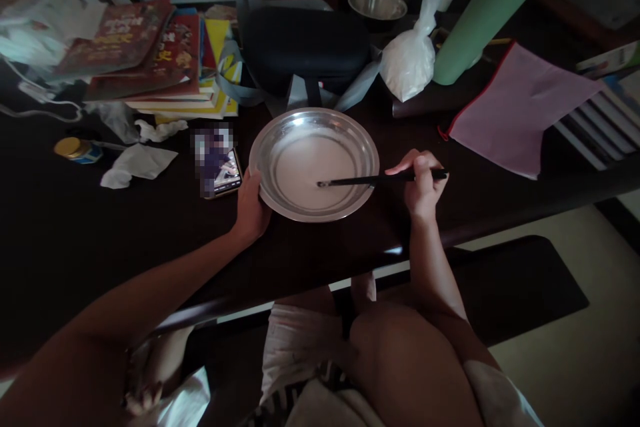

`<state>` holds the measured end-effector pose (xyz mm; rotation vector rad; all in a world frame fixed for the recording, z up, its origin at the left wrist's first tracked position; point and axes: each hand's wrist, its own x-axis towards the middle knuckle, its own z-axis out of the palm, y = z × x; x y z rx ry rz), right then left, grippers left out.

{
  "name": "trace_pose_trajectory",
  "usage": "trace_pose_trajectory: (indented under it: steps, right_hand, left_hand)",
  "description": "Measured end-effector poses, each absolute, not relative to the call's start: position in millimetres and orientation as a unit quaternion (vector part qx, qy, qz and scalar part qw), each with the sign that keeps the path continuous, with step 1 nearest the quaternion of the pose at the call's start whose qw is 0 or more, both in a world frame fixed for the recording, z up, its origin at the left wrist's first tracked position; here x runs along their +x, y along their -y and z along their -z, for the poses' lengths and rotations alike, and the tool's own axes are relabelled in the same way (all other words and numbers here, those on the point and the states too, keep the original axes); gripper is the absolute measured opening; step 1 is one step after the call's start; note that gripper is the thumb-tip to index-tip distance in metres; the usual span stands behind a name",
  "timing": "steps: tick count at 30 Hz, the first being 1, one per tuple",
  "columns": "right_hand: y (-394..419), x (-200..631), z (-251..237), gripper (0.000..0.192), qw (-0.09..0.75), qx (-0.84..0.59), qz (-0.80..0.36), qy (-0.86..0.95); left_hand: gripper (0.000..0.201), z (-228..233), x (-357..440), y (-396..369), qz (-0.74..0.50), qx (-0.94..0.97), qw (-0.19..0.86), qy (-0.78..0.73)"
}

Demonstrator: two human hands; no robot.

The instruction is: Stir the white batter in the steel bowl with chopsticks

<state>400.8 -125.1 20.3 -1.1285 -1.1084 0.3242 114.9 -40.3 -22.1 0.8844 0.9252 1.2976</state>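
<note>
A wide, shallow, round steel pan (314, 165) is seen at the centre of the frame on a dark wooden table (75, 240); a thin layer of whitish liquid, possibly a batter, is held in it, though the dim light leaves this uncertain. The pan's left rim is gripped by the left hand (251, 208), with the thumb laid on the edge. A pair of black chopsticks (380, 179) is pinched in the closed fingers of the right hand (420, 188), at right of centre, and the tips are dipped into the liquid near the pan's middle. The 2 hands are kept apart, 1 on each side of the pan.

Just left of the pan, a smartphone with a lit screen (220, 163) is laid flat. A stack of colourful books (160, 60) is found at upper left, a black zipped case (305, 47) directly above the pan, and a knotted white plastic bag (413, 60) at upper right beside a green rolled mat (487, 10). A pink fabric pouch (515, 107) is set at far right.
</note>
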Motion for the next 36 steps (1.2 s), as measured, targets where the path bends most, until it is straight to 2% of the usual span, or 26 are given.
trace_pose_trajectory:
  steps: [4, 6, 9, 12, 16, 19, 24, 30, 36]
  right_hand:
    - [126.0, 401.3, -18.8, 0.039, 0.622, -0.51, -0.209, 0.556]
    - [125.8, 401.9, -18.7, 0.035, 0.603, -0.514, -0.197, 0.578]
    - [125.6, 402.0, -19.8, 0.038, 0.643, -0.524, -0.152, 0.538]
    - [126.6, 401.2, -21.1, 0.044, 0.68, -0.518, -0.154, 0.497]
    - [127.1, 400.0, -20.7, 0.039, 0.632, -0.509, -0.207, 0.547]
    - [125.6, 400.2, -20.0, 0.037, 0.62, -0.523, -0.177, 0.558]
    - [125.1, 401.0, -19.6, 0.044, 0.693, -0.519, -0.15, 0.477]
    - [125.5, 401.1, -19.5, 0.035, 0.6, -0.515, -0.19, 0.582]
    - [125.8, 400.8, -19.6, 0.044, 0.682, -0.525, -0.161, 0.483]
  left_hand:
    - [0.038, 23.8, 115.0, 39.3, -0.567, 0.385, 0.612, -0.395]
    - [0.038, 24.0, 115.2, 38.9, -0.571, 0.386, 0.61, -0.392]
    - [0.041, 23.4, 115.9, 39.1, -0.571, 0.385, 0.612, -0.388]
    - [0.038, 21.5, 117.0, 40.2, -0.568, 0.381, 0.619, -0.386]
    - [0.033, 19.2, 117.0, 41.5, -0.566, 0.382, 0.611, -0.4]
    - [0.031, 18.3, 116.4, 41.8, -0.557, 0.392, 0.609, -0.407]
    - [0.039, 18.4, 116.6, 41.2, -0.563, 0.377, 0.609, -0.411]
    - [0.044, 21.8, 115.0, 39.6, -0.566, 0.38, 0.616, -0.395]
    - [0.038, 18.5, 116.6, 41.8, -0.561, 0.378, 0.615, -0.404]
